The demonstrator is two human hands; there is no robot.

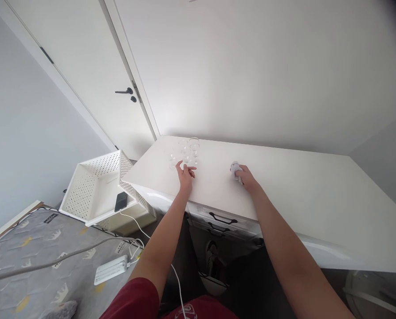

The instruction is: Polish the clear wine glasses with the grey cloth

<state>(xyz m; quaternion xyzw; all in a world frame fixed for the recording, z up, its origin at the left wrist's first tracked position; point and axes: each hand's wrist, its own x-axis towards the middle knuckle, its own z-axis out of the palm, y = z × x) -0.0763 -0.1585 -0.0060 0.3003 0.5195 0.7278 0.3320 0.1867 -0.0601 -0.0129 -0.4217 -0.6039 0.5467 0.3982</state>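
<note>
Several clear drinking glasses (pixel 194 146) stand grouped on the left part of the white cabinet top (pixel 214 181). Their transparent outlines are faint, so their exact shapes are hard to make out. Just in front of them is my left hand (pixel 186 175), its fingers spread and apart. It looks very close to the nearest glass; whether it touches I cannot tell. Farther right, my right hand (pixel 247 178) is closed around a crumpled pale grey cloth (pixel 235 169) over the cabinet top. Part of the cloth is hidden by the fingers.
Drawers with black handles (pixel 223 218) are below the cabinet top. To the left, a white perforated basket (pixel 84 190) has a phone (pixel 121 201) on its rim. A white power bank (pixel 111 269) with cables lies on the patterned grey bed (pixel 45 257). A wall (pixel 251 71) rises behind.
</note>
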